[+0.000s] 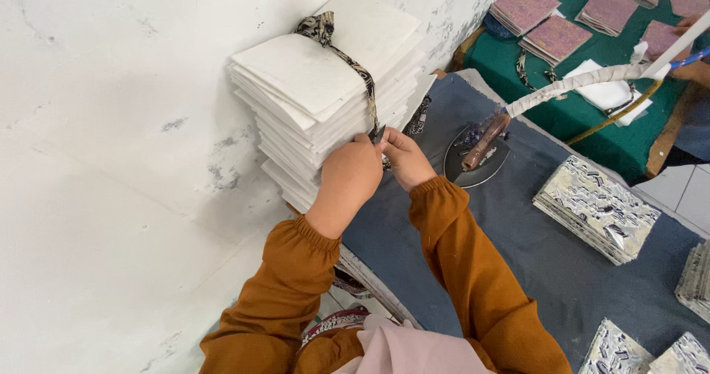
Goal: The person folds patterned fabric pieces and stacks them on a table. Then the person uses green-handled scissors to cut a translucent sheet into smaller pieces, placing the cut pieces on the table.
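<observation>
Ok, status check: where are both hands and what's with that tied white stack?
Left hand and right hand together at the patterned strap. Strap still wrapped around the white stack. Iron sits close beside the right hand.

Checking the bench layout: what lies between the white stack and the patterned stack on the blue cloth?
In the head view, the iron sits between the white stack and patterned stack.

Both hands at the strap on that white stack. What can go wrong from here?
1. The tall white stack has uneven, fanned edges and only one patterned strap around it; if that loosens under the left hand and right hand, sheets may slide off.
2. The iron sits close beside the right hand, on the blue-grey table; a wrist or sleeve could brush it.
</observation>
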